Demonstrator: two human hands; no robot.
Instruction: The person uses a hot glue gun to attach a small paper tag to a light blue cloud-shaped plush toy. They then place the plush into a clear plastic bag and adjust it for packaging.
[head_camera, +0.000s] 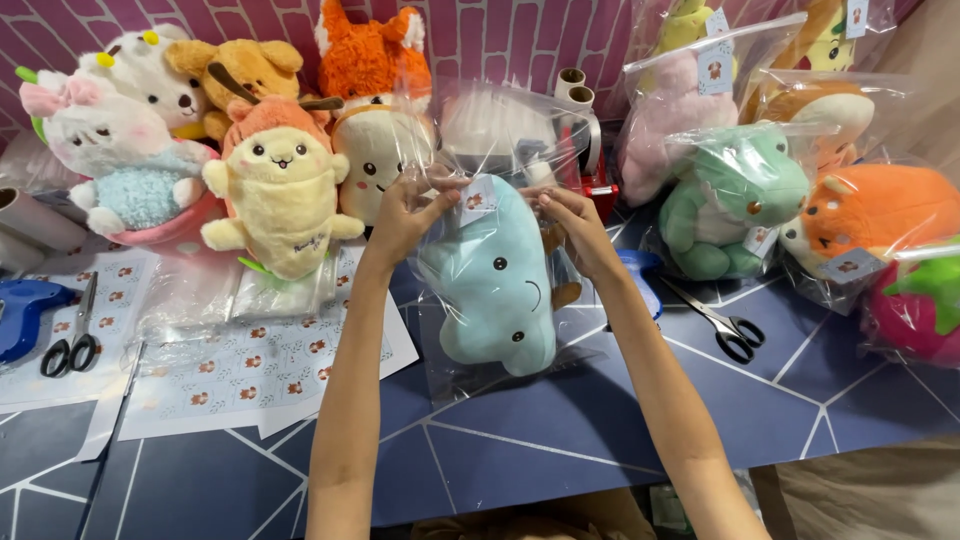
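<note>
The clear bag (500, 290) holding a blue plush toy (495, 285), its long axis running away from the person, is pinched at its folded top by the left hand (405, 215) and right hand (570, 225), equally near, beside a sticker (478, 198).

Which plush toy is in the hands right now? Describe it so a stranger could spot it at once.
Start at the dark blue table and go to its middle, where the left hand and right hand meet. Between them is a pale blue plush toy in a clear plastic bag. It is the only light blue toy with a small smiling face.
</note>
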